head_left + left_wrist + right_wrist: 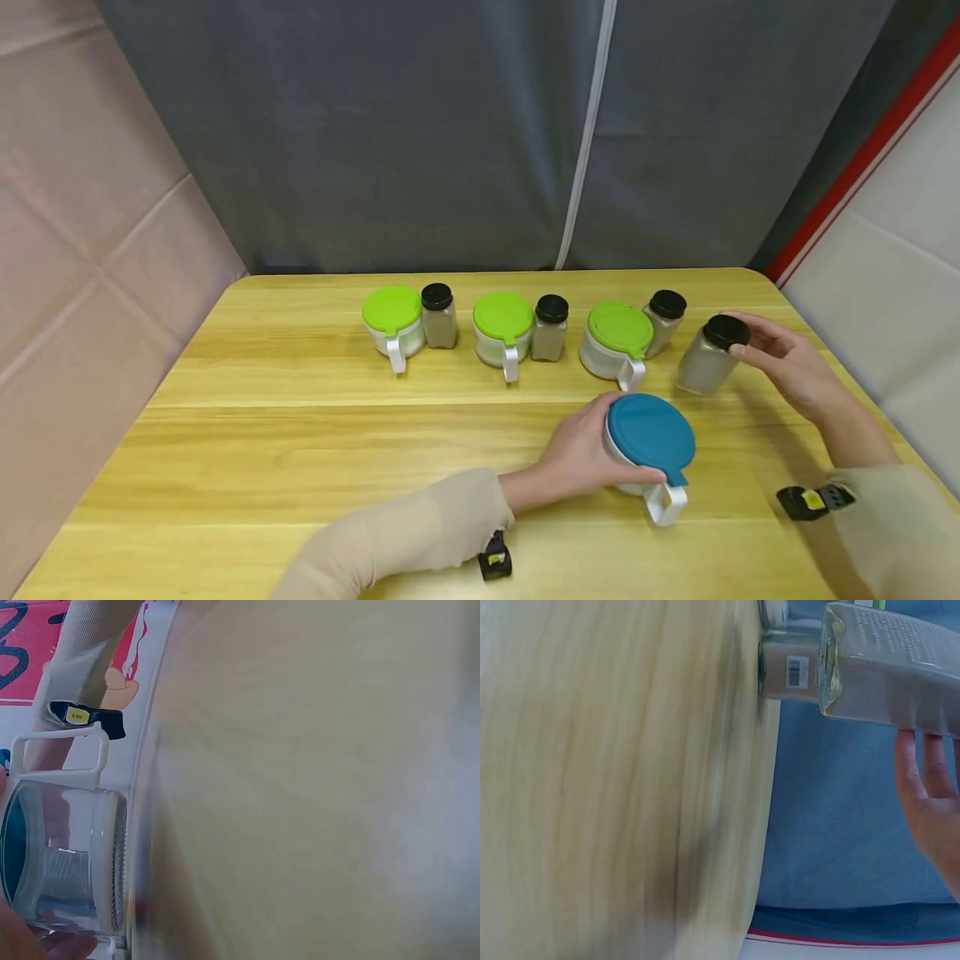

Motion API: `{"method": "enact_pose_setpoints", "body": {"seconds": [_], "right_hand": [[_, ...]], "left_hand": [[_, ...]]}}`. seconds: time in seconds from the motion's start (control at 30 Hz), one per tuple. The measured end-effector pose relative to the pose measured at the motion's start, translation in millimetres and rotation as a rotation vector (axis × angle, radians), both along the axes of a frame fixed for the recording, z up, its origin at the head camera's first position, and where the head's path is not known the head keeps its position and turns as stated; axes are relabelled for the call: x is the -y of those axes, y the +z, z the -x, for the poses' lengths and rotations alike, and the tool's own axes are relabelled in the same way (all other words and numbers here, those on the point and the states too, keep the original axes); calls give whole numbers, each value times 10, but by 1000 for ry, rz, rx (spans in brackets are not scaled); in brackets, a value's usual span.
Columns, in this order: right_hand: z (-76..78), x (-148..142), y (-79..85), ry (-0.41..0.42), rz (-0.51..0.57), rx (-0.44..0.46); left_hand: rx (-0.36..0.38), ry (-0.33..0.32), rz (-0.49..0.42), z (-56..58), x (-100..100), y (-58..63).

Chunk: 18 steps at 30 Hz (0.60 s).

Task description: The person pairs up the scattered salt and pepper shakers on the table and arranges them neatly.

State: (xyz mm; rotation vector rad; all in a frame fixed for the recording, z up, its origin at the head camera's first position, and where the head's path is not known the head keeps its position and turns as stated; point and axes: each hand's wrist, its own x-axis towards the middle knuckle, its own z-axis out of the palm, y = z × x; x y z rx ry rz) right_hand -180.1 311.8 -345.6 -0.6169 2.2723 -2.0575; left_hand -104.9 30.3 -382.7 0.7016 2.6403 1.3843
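My left hand [581, 450] grips the side of a clear-walled seasoning pot with a blue lid [651, 432]. The pot's white handle [664, 505] points toward the front. In the left wrist view, the pot's glass wall [64, 859] shows, with fingers around it. My right hand [797, 371] holds a square glass jar [703, 367] by its black lid, thumb and fingers on opposite sides. The jar leans slightly, and the right wrist view shows its base [830, 660] apart from the tabletop.
Along the back stand green-lidded pots, left [392, 310], middle [503, 318] and right [619, 329], each beside a black-lidded jar [440, 321], [550, 333], [663, 321]. The wooden table [262, 450] ends at a dark curtain [360, 142], with white panels at the sides.
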Motion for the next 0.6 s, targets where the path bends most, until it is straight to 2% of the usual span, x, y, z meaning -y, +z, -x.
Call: {"method": "enact_pose_setpoints", "body": {"seconds": [0.3,0.47,0.6], "right_hand": [[-106,59,85,22,-46,-58],[-179,79,128,-13,-168,-86],[-236,119,154,-15,-195,-114]], "left_hand": [[18,-7,4,-15,285,95],[11,-3,12,-30,476,136],[-8,-16,21,-53,644,160]]}}
